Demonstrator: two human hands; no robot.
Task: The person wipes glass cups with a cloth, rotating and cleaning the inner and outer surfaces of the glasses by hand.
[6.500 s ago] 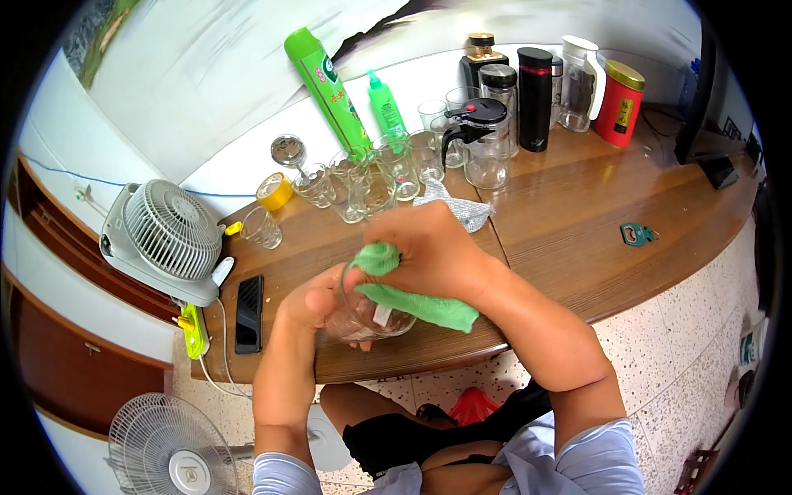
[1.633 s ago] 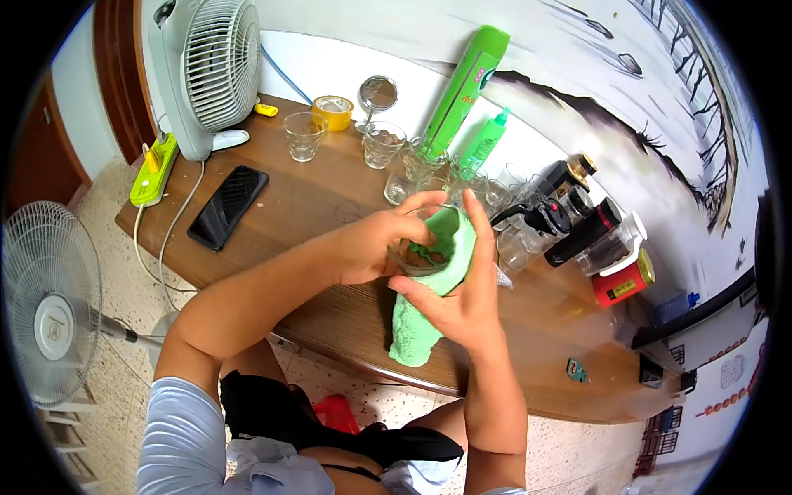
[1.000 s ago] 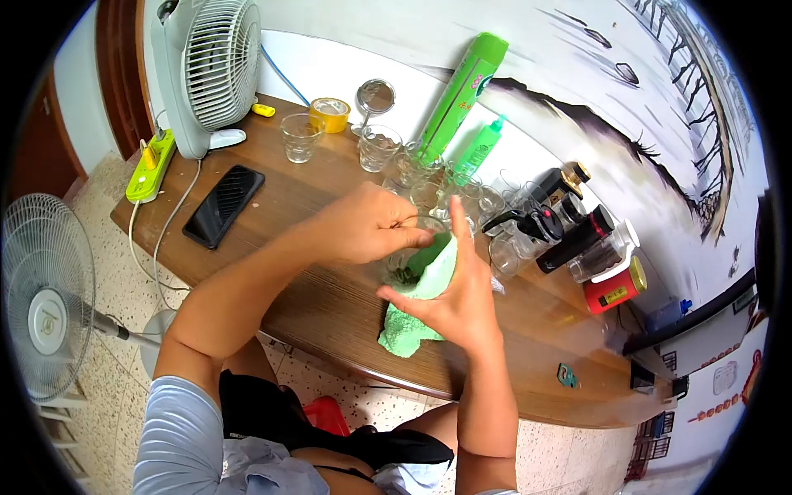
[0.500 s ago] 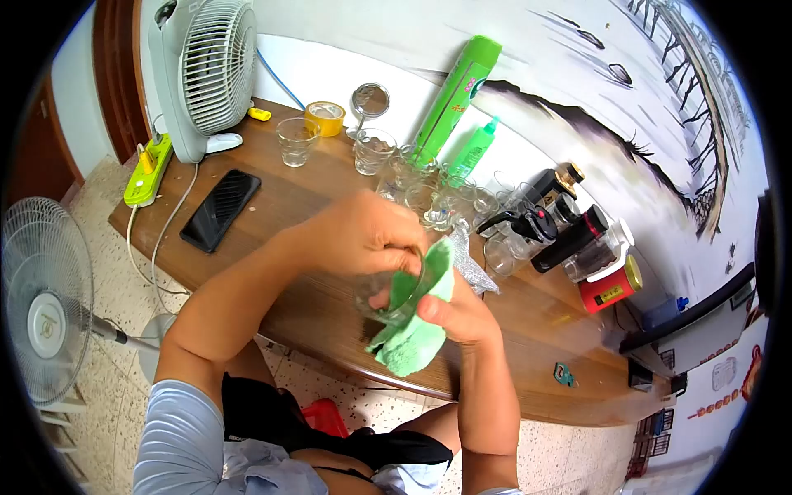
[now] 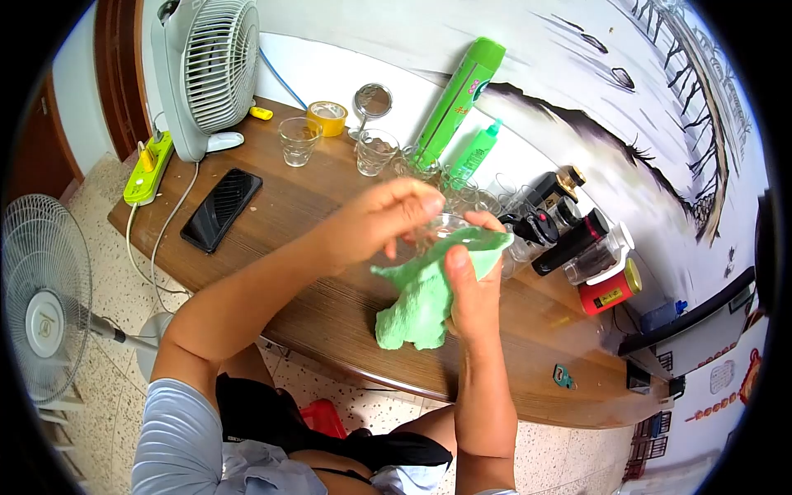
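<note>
My right hand (image 5: pixel 477 301) grips green cloth (image 5: pixel 419 305) against a glass (image 5: pixel 445 224); left hand (image 5: pixel 384 219) by the rim, fingers bent, hold unclear.

likely home: wooden table (image 5: pixel 540 351), standing fan (image 5: pixel 47 322), wall mural (image 5: pixel 569 120), round mirror (image 5: pixel 373 101), phone (image 5: pixel 221 210)

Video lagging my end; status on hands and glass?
Right hand clutching green cloth, glass partly hidden behind it. Left hand by the glass, contact unclear. More glasses close beyond.
</note>
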